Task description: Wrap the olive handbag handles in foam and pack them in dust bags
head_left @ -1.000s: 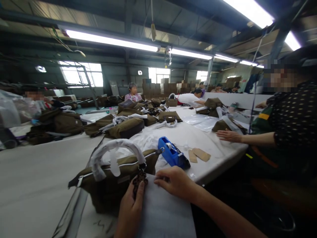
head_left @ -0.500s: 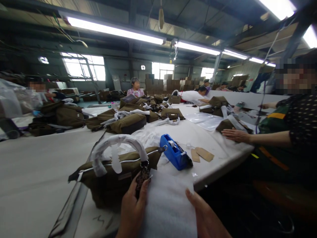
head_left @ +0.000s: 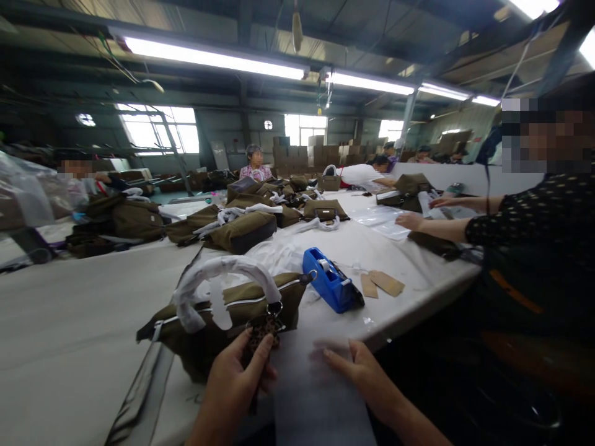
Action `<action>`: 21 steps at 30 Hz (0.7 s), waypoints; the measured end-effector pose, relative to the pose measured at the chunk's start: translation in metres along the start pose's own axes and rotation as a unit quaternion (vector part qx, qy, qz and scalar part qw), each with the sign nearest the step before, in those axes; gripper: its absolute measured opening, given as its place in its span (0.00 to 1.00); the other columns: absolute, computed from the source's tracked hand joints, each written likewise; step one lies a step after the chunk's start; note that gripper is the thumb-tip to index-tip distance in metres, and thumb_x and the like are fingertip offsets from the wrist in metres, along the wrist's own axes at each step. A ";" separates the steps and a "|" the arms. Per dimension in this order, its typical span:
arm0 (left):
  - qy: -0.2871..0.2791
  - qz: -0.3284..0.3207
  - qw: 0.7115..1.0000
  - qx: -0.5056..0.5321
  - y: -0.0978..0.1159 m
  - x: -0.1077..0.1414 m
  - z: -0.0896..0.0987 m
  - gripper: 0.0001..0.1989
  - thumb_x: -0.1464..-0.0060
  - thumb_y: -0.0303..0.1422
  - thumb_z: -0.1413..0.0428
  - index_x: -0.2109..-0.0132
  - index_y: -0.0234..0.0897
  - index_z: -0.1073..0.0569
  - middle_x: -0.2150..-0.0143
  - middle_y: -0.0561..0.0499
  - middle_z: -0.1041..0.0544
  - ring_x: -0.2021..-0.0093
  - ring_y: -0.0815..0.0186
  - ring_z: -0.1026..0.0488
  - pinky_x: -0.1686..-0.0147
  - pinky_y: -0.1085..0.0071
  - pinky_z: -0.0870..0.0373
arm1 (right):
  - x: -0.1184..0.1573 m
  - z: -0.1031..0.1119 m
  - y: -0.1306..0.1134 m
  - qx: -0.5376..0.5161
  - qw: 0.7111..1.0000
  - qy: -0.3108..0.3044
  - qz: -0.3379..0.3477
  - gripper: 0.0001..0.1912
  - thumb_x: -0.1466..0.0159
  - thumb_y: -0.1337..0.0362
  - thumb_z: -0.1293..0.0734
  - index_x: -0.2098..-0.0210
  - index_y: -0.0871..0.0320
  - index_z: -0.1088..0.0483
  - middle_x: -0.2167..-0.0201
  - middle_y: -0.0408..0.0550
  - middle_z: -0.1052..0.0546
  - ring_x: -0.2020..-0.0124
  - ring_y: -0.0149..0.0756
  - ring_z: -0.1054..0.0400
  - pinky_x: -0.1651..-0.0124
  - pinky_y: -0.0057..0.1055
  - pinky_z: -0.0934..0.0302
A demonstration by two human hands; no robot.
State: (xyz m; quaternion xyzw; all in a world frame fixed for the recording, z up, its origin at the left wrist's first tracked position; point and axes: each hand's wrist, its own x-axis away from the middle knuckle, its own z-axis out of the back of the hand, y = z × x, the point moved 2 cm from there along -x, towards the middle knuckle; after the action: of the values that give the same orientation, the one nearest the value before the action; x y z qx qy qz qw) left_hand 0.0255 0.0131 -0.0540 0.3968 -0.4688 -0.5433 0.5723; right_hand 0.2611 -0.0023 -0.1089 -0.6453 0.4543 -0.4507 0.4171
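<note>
An olive-green handbag [head_left: 190, 350] with a white zip stands on the table in front of me, its handle [head_left: 248, 265] wrapped in white paper. My left hand [head_left: 232, 378] pinches a brown patterned charm [head_left: 264, 330] that hangs from a metal ring by the handle. Below and right of the charm hangs a thin, translucent white sheet [head_left: 320, 406]. My right hand [head_left: 369, 378] has its thumb and fingers on the right side of this sheet; some fingertips are blurred and partly hidden by it.
Behind the bag's right end stands a blue tape dispenser [head_left: 328, 279], with brown card tags [head_left: 385, 283] beside it. More olive bags [head_left: 246, 230] are heaped farther back. At the right, a co-worker's hands [head_left: 413, 222] reach over another bag. The table edge [head_left: 418, 313] runs along my right.
My right hand has moved left and up across the sheet, which now sits lower. My left hand has shifted slightly left, still on the charm. The co-worker's hands have moved over the bag.
</note>
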 end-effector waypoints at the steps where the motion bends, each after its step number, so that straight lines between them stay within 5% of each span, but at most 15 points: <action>1: -0.020 0.017 0.999 0.040 0.001 0.001 -0.002 0.29 0.50 0.57 0.40 0.60 0.32 0.23 0.78 0.48 0.21 0.79 0.64 0.26 0.78 0.74 0.30 | -0.002 -0.005 0.001 -0.006 1.000 -0.016 0.005 0.26 0.42 0.49 0.24 0.51 0.60 0.22 0.60 0.54 0.17 0.59 0.45 0.21 0.54 0.38 0.30; 8: -0.050 0.078 0.982 0.167 -0.004 0.012 -0.016 0.31 0.52 0.55 0.35 0.54 0.30 0.23 0.75 0.47 0.20 0.76 0.65 0.25 0.74 0.74 0.27 | -0.031 -0.040 -0.002 -0.060 0.996 -0.049 0.035 0.22 0.42 0.52 0.24 0.55 0.62 0.21 0.63 0.53 0.17 0.67 0.38 0.24 0.63 0.31 0.32; 14: 0.009 0.077 0.975 0.207 -0.020 0.005 -0.026 0.32 0.61 0.55 0.31 0.59 0.31 0.22 0.71 0.48 0.19 0.77 0.66 0.25 0.76 0.73 0.27 | -0.040 -0.062 -0.012 -0.114 0.990 -0.079 0.040 0.21 0.40 0.52 0.26 0.56 0.62 0.21 0.67 0.49 0.19 0.66 0.36 0.26 0.63 0.29 0.34; 21: 0.010 0.086 0.982 0.165 -0.042 -0.009 -0.030 0.34 0.60 0.60 0.35 0.66 0.29 0.20 0.73 0.45 0.20 0.78 0.62 0.24 0.76 0.70 0.28 | -0.039 -0.074 -0.022 -0.057 0.994 -0.004 0.089 0.24 0.44 0.50 0.23 0.56 0.62 0.22 0.63 0.51 0.19 0.62 0.40 0.26 0.57 0.33 0.33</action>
State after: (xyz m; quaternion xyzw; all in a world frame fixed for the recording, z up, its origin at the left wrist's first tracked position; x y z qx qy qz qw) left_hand 0.0447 0.0159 -0.1028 0.4490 -0.5789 -0.4032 0.5484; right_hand 0.1880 0.0309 -0.0779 -0.6268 0.5333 -0.3826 0.4200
